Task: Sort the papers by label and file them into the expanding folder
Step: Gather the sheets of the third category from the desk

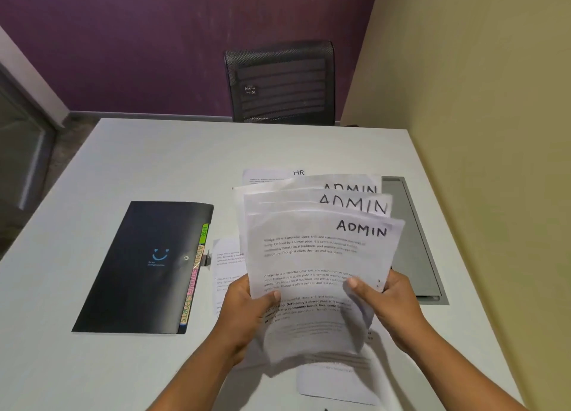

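A black expanding folder (pixel 145 268) lies flat and shut on the white table (pixel 154 151), left of centre, with a blue smiley printed on its cover and a small round clasp near its right edge. Coloured index tabs (pixel 194 274) stick out along that right edge; the far one is green and reads HR, the next reads ADMIN, and the nearer ones are too small to read with certainty. What the pockets hold cannot be seen, since the cover hides them. To the right of the folder, both hands hold up a fanned sheaf of ADMIN papers (pixel 324 256), three handwritten ADMIN headings showing one behind the other. The left hand (pixel 247 311) is closed on the sheaf's lower left edge, thumb on the front sheet, and the right hand (pixel 386 299) is closed on its lower right edge, thumb likewise on the front. Behind the sheaf, farther away, an HR paper (pixel 278 174) lies flat on the table, and more loose sheets (pixel 227 265) lie under and beside the hands. A grey recessed panel (pixel 414 240) sits in the tabletop at the right. A black mesh chair (pixel 281 82) stands at the far side.
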Demonstrator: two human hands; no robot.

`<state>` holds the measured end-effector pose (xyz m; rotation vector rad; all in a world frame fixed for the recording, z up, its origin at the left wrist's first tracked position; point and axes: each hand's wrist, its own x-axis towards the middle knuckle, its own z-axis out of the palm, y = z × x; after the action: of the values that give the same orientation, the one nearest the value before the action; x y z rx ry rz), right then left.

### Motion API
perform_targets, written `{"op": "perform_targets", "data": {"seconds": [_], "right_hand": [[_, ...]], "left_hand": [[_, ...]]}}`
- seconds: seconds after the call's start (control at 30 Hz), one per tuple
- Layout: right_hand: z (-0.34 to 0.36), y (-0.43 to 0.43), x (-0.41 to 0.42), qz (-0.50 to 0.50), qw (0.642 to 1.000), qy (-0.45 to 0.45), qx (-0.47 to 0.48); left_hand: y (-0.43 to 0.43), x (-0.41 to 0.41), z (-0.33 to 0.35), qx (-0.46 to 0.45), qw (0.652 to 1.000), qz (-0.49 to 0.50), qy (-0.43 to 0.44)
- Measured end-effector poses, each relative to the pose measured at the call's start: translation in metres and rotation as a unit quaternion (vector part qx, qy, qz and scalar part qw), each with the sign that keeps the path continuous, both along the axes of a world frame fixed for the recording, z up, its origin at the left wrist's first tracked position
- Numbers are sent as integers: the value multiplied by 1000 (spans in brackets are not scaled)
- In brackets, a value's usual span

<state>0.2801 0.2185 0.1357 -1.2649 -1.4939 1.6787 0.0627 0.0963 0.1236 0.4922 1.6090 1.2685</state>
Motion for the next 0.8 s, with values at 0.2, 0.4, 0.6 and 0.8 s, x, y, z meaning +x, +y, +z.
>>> {"op": "perform_targets", "data": {"seconds": [0.2, 0.4, 0.6, 0.8], "right_hand": [[1, -5, -3, -68, 994, -80, 9], [8, -8, -1, -16, 996, -69, 57], [0, -4, 2, -11, 997, -48, 58], [3, -6, -2, -5, 997, -47, 57]], "left_hand": [[4, 1, -2, 30, 989, -21, 147], [6, 0, 2, 64, 984, -19, 168], [6, 2, 3, 73, 978, -29, 192], [4, 2, -6, 81, 976, -33, 200]]}}
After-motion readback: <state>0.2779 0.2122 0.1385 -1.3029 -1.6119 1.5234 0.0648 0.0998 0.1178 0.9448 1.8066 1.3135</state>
